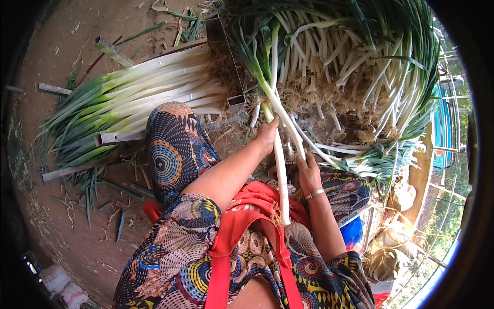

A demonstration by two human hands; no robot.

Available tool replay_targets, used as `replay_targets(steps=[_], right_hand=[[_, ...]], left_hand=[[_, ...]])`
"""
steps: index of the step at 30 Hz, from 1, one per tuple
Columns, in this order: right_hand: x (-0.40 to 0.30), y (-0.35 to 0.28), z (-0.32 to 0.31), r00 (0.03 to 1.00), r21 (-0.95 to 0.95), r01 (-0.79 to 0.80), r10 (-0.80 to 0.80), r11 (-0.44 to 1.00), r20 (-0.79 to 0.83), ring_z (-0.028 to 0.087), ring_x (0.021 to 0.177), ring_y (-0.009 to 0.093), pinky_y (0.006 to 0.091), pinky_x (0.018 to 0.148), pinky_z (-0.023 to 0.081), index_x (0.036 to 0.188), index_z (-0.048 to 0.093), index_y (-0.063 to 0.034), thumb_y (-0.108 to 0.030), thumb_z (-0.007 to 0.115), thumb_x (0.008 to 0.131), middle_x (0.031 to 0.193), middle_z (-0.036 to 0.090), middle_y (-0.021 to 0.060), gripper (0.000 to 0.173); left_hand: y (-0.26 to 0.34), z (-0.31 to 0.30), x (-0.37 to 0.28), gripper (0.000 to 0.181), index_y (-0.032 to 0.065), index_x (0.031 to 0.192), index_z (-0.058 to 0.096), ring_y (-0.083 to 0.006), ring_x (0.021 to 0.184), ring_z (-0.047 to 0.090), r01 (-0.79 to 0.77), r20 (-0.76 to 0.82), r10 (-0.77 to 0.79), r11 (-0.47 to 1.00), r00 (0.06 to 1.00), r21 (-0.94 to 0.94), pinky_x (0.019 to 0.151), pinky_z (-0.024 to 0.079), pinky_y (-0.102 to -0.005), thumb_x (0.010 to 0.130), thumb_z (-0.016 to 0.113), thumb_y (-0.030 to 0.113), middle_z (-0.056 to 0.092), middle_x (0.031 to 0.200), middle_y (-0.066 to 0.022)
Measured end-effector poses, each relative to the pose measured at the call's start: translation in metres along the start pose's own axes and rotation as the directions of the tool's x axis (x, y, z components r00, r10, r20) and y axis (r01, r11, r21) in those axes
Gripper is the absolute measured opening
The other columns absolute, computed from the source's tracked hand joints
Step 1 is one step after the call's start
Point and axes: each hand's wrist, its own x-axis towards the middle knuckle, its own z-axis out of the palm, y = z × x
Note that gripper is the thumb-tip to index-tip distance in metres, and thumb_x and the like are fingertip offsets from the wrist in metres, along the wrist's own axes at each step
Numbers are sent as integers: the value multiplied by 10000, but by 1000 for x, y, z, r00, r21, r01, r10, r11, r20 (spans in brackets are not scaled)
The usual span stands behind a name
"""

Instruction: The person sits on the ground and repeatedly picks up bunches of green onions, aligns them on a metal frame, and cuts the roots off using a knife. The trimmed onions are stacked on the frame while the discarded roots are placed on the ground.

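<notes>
My left hand (267, 135) grips the stalk of a long green onion (280, 166). The white shaft of that onion slants down over the red apron, and its rooted end lies near my lap. Farther right, my right hand (310, 177) holds the lower white part of a second long green onion (283, 112). This one leans up and left, crossing the first just above my left hand. Its root end is hidden by my fingers. Both onions' green leaves reach toward the large heap of long green onions (339, 50) in front of me.
Left of the heap, a row of cleaned long green onions (162, 85) lies in a metal rack (122, 138), roots against an upright metal plate (224, 46). Leaf scraps (121, 226) litter the dirt floor (69, 208). Filled bags (386, 258) and a wire fence (444, 185) stand at right.
</notes>
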Motion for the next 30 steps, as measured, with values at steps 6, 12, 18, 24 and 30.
replay_targets(steps=[6,12,18,24,30], right_hand=[[-69,-51,-35,990,-257,94,-64,962,123,588,1031,416,439,854,466,1336,303,66,-463,657,813,1042,591,325,823],[-108,-75,-71,993,-250,24,6,968,117,617,963,414,418,837,489,1369,223,61,-265,725,703,1034,590,330,895],[-149,-45,-94,994,96,106,-106,990,-7,621,846,227,341,772,498,1285,332,-19,-172,743,700,963,604,178,731],[-136,-36,-60,999,223,16,-8,975,-40,534,744,127,275,659,477,1139,398,-9,-116,647,753,866,545,92,472],[-83,-11,-15,979,483,-175,98,858,181,488,573,99,249,501,420,1000,512,-7,-418,550,918,724,550,33,421]], left_hand=[[-17,17,17,413,48,1038,533,-254,667,648,-142,-29,141,989,990,-32,548,555,-390,951,453,444,632,845,-120],[-16,73,-28,441,37,1027,489,-284,780,647,-103,102,113,990,988,-94,693,560,-439,951,428,467,626,858,-154],[-4,132,-102,352,24,1095,513,-238,836,637,-203,434,211,977,876,-63,737,538,-394,962,471,347,634,959,-129],[10,127,-92,339,14,1059,541,-207,794,639,-193,588,88,974,804,117,711,547,-356,932,545,329,645,906,-106],[-33,28,-25,348,42,1112,535,-258,771,665,117,206,-139,986,969,116,662,582,-389,968,449,347,642,925,-120]])
